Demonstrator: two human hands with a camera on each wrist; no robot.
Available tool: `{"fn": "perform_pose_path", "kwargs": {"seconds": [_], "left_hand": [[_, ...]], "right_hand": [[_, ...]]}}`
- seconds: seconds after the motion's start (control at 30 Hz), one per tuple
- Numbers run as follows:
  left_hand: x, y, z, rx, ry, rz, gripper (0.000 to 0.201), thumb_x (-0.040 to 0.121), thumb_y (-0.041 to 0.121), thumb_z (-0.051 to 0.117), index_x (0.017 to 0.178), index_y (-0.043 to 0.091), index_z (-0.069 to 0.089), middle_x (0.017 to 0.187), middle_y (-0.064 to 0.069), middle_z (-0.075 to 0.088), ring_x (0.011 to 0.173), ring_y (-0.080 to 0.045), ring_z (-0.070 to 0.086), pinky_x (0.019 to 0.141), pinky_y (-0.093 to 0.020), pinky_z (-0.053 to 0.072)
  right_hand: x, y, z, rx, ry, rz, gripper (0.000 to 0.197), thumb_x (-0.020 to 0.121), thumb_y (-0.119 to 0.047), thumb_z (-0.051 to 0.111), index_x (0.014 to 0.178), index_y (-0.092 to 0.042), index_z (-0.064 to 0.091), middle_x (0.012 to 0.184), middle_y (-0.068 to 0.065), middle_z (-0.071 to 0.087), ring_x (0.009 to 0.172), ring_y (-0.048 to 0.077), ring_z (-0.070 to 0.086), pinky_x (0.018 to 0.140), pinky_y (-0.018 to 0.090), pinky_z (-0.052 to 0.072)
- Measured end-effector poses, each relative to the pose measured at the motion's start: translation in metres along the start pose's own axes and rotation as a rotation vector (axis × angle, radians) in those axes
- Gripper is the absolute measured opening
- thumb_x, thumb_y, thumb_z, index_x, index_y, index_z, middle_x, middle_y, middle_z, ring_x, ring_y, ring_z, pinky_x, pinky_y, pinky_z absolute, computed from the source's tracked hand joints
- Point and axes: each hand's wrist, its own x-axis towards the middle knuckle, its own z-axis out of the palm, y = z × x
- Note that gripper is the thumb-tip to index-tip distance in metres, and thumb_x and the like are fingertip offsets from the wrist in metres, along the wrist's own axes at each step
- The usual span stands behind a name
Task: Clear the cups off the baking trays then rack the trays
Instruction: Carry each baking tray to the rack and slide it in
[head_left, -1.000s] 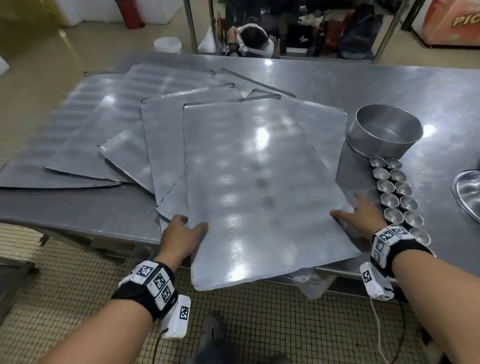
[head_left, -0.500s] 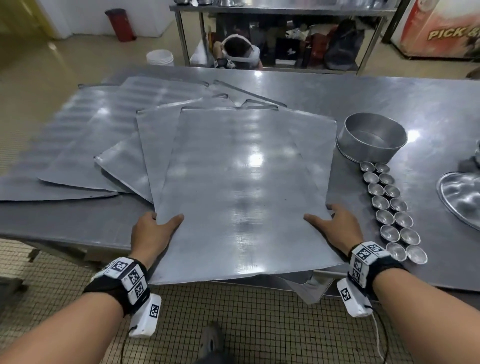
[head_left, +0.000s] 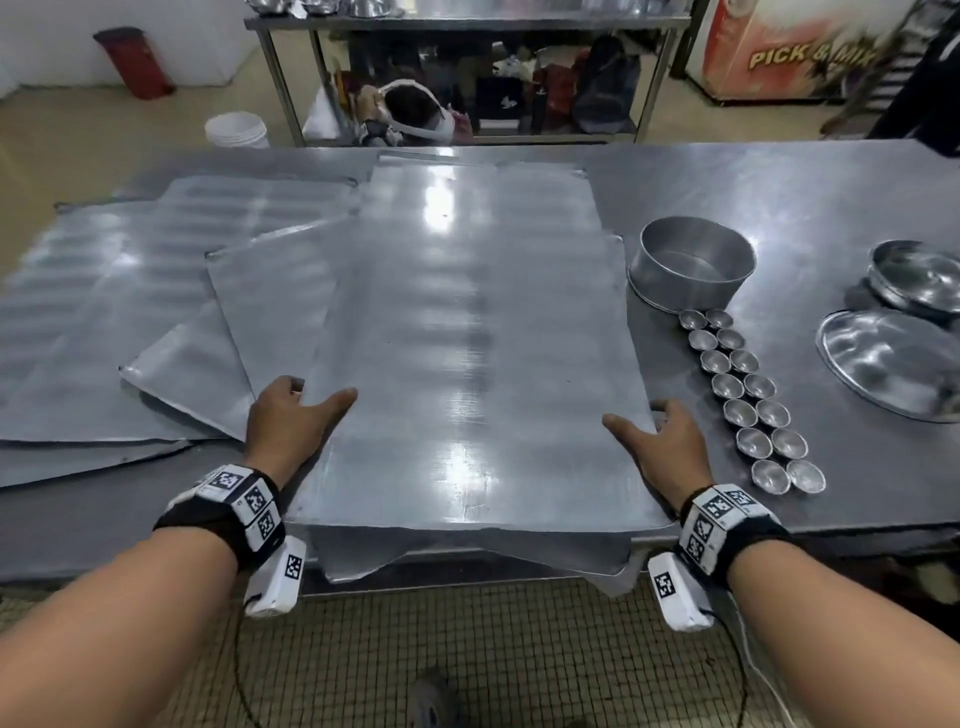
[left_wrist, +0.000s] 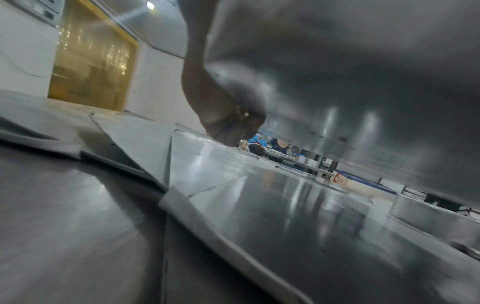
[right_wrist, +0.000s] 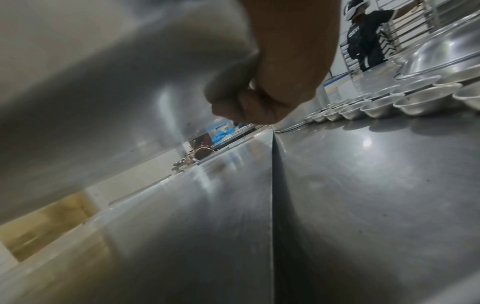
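Left hand (head_left: 283, 421) and right hand (head_left: 662, 441) grip the top tray (head_left: 467, 364) by its side edges, apparently lifted; cups (head_left: 748, 387) sit just right of the right hand.

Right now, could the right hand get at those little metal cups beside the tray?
Probably yes. The cups sit in the open on the table, just right of the right hand, with nothing between. But that hand grips the top tray.
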Motion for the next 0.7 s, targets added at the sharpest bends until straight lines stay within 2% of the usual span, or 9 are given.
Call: {"fn": "perform_pose_path", "kwargs": {"seconds": [0.07,0.17,0.23,0.3,0.4,0.47,0.57,0.63,0.7], "left_hand": [[0.017,0.002,0.005,0.014,-0.028,-0.001,0.080,0.061,0.076,0.076,0.111,0.015,0.066,0.110,-0.006,0.071,0.100,-0.027,0.066,0.089,-0.045,0.056],[0.038,-0.001,0.013,0.022,-0.084,-0.001,0.090,0.061,0.077,0.077,0.122,0.011,0.064,0.122,-0.009,0.068,0.109,-0.030,0.065,0.095,-0.048,0.054],[0.050,-0.003,0.019,0.008,-0.105,0.004,0.083,0.058,0.077,0.077,0.112,0.015,0.067,0.112,-0.006,0.072,0.100,-0.027,0.068,0.090,-0.048,0.057],[0.060,-0.001,0.024,-0.008,-0.115,0.007,0.069,0.058,0.073,0.080,0.098,0.018,0.066,0.097,0.001,0.072,0.088,-0.024,0.070,0.083,-0.047,0.060],[0.070,0.011,0.031,-0.023,-0.148,0.019,0.048,0.069,0.055,0.085,0.088,0.024,0.054,0.086,0.008,0.059,0.090,-0.028,0.068,0.082,-0.048,0.059],[0.077,0.018,0.035,-0.013,-0.175,0.046,0.045,0.074,0.050,0.085,0.091,0.024,0.053,0.085,0.010,0.054,0.091,-0.027,0.065,0.085,-0.046,0.058],[0.094,0.025,0.040,0.081,-0.218,0.089,0.049,0.079,0.051,0.081,0.106,0.017,0.059,0.099,0.003,0.054,0.092,-0.022,0.056,0.089,-0.039,0.052],[0.111,0.023,0.041,0.157,-0.285,0.110,0.046,0.083,0.053,0.076,0.101,0.014,0.059,0.101,0.002,0.058,0.092,-0.023,0.058,0.086,-0.037,0.050],[0.129,0.019,0.042,0.241,-0.377,0.131,0.049,0.085,0.052,0.073,0.100,0.006,0.065,0.101,-0.007,0.069,0.096,-0.031,0.065,0.086,-0.042,0.052]], "right_hand": [[-0.002,0.002,0.007,-0.019,0.040,0.015,0.064,0.069,-0.050,0.088,0.118,-0.021,0.059,0.108,-0.004,0.071,0.096,0.013,0.069,0.082,0.035,0.058],[-0.005,0.003,0.017,-0.028,0.082,0.045,0.066,0.072,-0.049,0.086,0.123,-0.018,0.057,0.110,-0.004,0.067,0.098,0.014,0.064,0.082,0.030,0.051],[-0.005,0.005,0.023,-0.034,0.098,0.057,0.059,0.073,-0.047,0.086,0.118,-0.022,0.058,0.105,-0.007,0.066,0.095,0.013,0.064,0.079,0.027,0.048],[-0.003,0.003,0.027,-0.038,0.117,0.067,0.051,0.072,-0.048,0.087,0.110,-0.027,0.059,0.098,-0.013,0.069,0.089,0.008,0.067,0.072,0.025,0.050],[0.001,-0.001,0.030,-0.063,0.139,0.071,0.048,0.073,-0.047,0.087,0.106,-0.026,0.059,0.093,-0.015,0.068,0.083,0.000,0.065,0.066,0.020,0.048],[0.007,-0.003,0.032,-0.070,0.157,0.076,0.047,0.072,-0.048,0.087,0.105,-0.028,0.059,0.095,-0.010,0.070,0.086,0.009,0.068,0.073,0.027,0.052],[0.017,-0.002,0.035,-0.131,0.147,0.107,0.047,0.074,-0.050,0.084,0.106,-0.027,0.058,0.101,-0.005,0.070,0.093,0.018,0.069,0.083,0.034,0.056],[0.021,-0.003,0.036,-0.214,0.118,0.129,0.048,0.076,-0.052,0.081,0.110,-0.024,0.062,0.105,-0.003,0.071,0.096,0.021,0.069,0.088,0.037,0.055],[0.027,-0.002,0.035,-0.311,0.079,0.132,0.049,0.079,-0.049,0.079,0.115,-0.017,0.067,0.110,0.003,0.072,0.100,0.025,0.068,0.089,0.036,0.054]]}}
